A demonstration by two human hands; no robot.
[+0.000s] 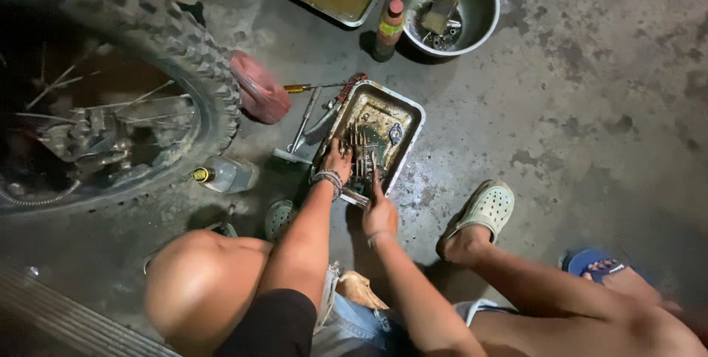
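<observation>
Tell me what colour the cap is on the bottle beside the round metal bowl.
Red cap on the bottle, head view.

The floor [590, 91] is bare grey concrete, blotched with dark oily stains (heaviest toward the right). Light falls from above; the left edge lies in shadow.

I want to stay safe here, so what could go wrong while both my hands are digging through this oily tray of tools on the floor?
The tools in the metal tray look oily, so one could slip from the left hand or right hand. The plastic bottle lying beside the tyre might leak. The open clog leaves the foot exposed near wet-looking concrete, where slipping seems possible.
</observation>
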